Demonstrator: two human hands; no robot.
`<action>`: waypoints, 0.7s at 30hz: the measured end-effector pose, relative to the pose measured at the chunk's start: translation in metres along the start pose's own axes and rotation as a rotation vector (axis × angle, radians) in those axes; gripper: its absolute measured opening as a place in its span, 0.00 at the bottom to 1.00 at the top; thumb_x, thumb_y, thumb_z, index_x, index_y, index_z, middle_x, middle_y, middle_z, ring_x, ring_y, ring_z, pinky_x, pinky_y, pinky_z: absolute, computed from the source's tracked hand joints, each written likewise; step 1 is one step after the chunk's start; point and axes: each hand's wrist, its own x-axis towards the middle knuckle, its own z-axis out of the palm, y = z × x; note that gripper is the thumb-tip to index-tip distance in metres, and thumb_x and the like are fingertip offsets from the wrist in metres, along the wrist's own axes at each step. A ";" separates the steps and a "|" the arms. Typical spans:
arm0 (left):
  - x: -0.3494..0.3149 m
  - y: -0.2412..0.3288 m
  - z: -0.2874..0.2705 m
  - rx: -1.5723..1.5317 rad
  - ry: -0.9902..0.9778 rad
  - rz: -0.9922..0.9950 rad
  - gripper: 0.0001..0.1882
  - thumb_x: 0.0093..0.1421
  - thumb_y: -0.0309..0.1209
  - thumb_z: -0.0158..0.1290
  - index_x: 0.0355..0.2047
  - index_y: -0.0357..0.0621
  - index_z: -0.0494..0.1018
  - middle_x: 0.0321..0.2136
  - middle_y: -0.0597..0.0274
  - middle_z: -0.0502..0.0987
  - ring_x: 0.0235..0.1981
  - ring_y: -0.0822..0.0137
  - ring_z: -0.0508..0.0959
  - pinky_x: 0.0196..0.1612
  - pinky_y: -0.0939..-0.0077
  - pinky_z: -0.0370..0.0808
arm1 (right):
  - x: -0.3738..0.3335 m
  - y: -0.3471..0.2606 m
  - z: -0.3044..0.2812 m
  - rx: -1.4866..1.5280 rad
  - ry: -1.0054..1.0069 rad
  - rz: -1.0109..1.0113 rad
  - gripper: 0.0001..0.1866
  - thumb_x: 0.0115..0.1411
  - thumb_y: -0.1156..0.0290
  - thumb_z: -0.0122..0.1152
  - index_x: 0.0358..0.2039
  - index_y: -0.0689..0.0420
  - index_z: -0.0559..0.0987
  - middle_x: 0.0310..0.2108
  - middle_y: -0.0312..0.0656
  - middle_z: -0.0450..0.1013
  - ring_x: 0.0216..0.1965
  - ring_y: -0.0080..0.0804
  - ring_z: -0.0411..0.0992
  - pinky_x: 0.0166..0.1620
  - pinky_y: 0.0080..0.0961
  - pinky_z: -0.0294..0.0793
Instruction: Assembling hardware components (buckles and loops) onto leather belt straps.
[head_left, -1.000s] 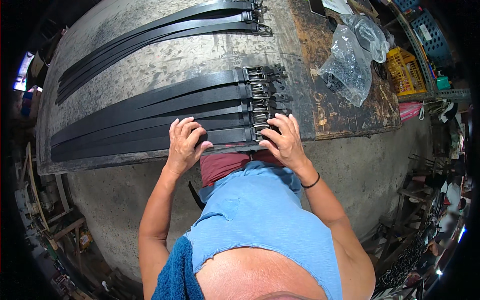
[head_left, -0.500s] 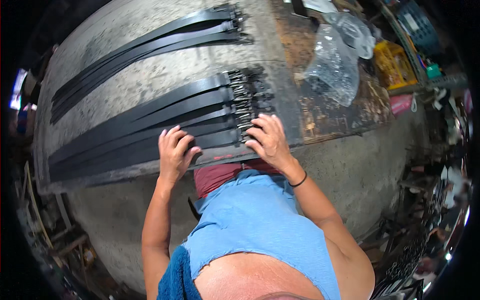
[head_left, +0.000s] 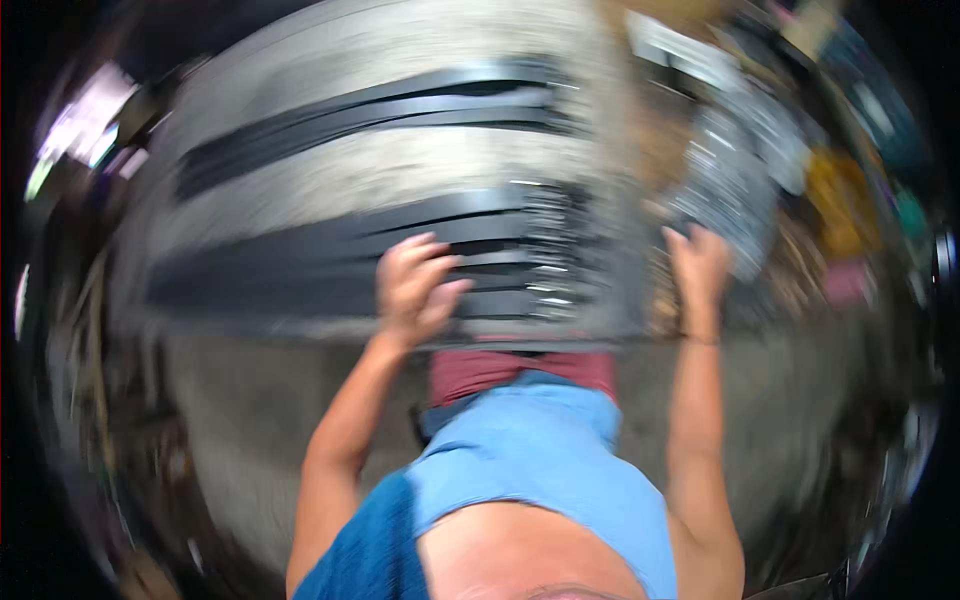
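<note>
A near bundle of black belts (head_left: 330,255) lies side by side on the grey table, with metal buckles (head_left: 550,250) lined up at the right end. Over the near belts hovers my left hand (head_left: 412,290), thumb and fingers apart and nothing held; whether it touches them is unclear. My right hand (head_left: 698,265) is off to the right of the buckles, close to the clear plastic bag (head_left: 725,180). Motion blurs it, but its fingertips look apart and nothing shows in them. A second group of black belts (head_left: 370,115) lies farther back, its ends also to the right.
The grey tabletop (head_left: 420,165) ends at a front edge close to my body. A brown, worn board (head_left: 665,130) adjoins it at the right. Beyond the bag are a yellow crate (head_left: 840,200) and a pink item (head_left: 846,281). A blue towel (head_left: 365,540) hangs at my left shoulder.
My right hand has left the buckles and moved right toward the plastic bag. The left hand stays over the belts. The whole view has swung, blurring the scene.
</note>
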 end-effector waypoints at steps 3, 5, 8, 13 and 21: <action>0.016 0.009 0.023 -0.080 0.036 0.028 0.18 0.48 0.35 0.64 0.39 0.46 0.77 0.44 0.56 0.72 0.54 0.51 0.69 0.55 0.55 0.65 | 0.006 0.052 0.015 -0.253 0.025 -0.053 0.22 0.52 0.51 0.64 0.25 0.60 0.77 0.27 0.53 0.73 0.32 0.55 0.71 0.33 0.48 0.67; 0.003 0.006 0.024 -0.072 0.056 -0.022 0.18 0.51 0.38 0.63 0.40 0.45 0.75 0.46 0.54 0.70 0.55 0.50 0.67 0.57 0.54 0.63 | 0.006 0.087 0.037 -0.320 0.044 -0.104 0.17 0.56 0.54 0.61 0.30 0.56 0.77 0.31 0.50 0.74 0.34 0.53 0.71 0.36 0.48 0.68; -0.030 -0.006 0.011 -0.001 0.085 -0.139 0.19 0.52 0.38 0.62 0.42 0.45 0.75 0.47 0.53 0.69 0.56 0.49 0.67 0.57 0.54 0.64 | 0.005 0.091 0.043 -0.280 -0.028 -0.187 0.15 0.59 0.57 0.57 0.32 0.56 0.76 0.34 0.49 0.73 0.36 0.52 0.70 0.39 0.48 0.67; -0.026 -0.020 -0.004 0.020 0.049 -0.177 0.18 0.50 0.36 0.64 0.41 0.44 0.76 0.47 0.51 0.71 0.55 0.49 0.68 0.58 0.56 0.64 | -0.013 0.100 0.024 -0.045 -0.110 -0.057 0.13 0.64 0.64 0.47 0.37 0.60 0.74 0.37 0.53 0.73 0.40 0.56 0.70 0.43 0.44 0.68; 0.082 -0.060 0.045 -0.144 -0.099 -0.202 0.15 0.57 0.37 0.59 0.41 0.41 0.76 0.42 0.47 0.75 0.45 0.49 0.76 0.49 0.62 0.73 | -0.066 0.063 0.029 0.411 0.257 0.146 0.11 0.65 0.66 0.53 0.37 0.62 0.74 0.28 0.41 0.71 0.27 0.33 0.67 0.33 0.30 0.69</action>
